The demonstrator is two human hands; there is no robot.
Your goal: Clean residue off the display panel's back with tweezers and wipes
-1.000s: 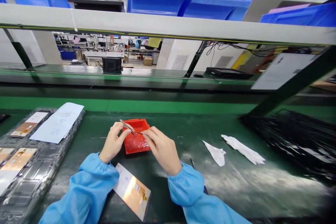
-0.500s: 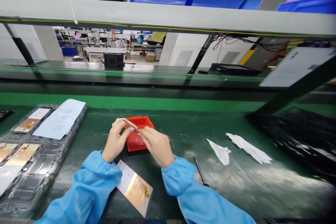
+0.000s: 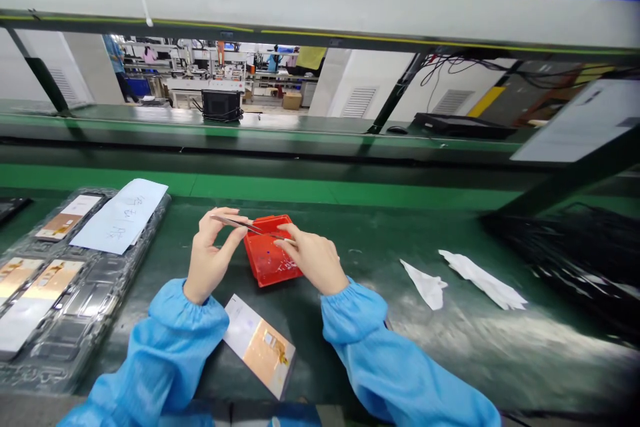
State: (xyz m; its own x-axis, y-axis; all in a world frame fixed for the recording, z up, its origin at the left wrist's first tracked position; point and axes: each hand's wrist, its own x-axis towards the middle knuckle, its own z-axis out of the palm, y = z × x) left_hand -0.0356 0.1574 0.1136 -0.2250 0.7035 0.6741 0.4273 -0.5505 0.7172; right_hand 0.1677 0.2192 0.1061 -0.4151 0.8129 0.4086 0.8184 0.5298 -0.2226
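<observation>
My left hand (image 3: 210, 257) is closed on a pair of slim metal tweezers (image 3: 239, 223), which point right over the red bin. My right hand (image 3: 317, 259) pinches a thin sliver at the bin's right side, too small to make out. Beneath both hands the red plastic bin (image 3: 267, 263) stands tilted in view, with small scraps and specks inside. A flat screen panel (image 3: 263, 347), part white and part copper, lies on the green table between my forearms.
To the left, a clear plastic tray (image 3: 97, 303) holds several similar panels and a handwritten paper sheet (image 3: 120, 217). Two crumpled white wipes (image 3: 425, 283) lie at the right. A black mesh-like heap (image 3: 565, 267) sits beside the slanted post. A shelf (image 3: 320, 13) with blue bins crosses above.
My hands have moved apart, the left going left with the tweezers and the right going right. More of the red bin shows between them. The camera view has shifted slightly.
</observation>
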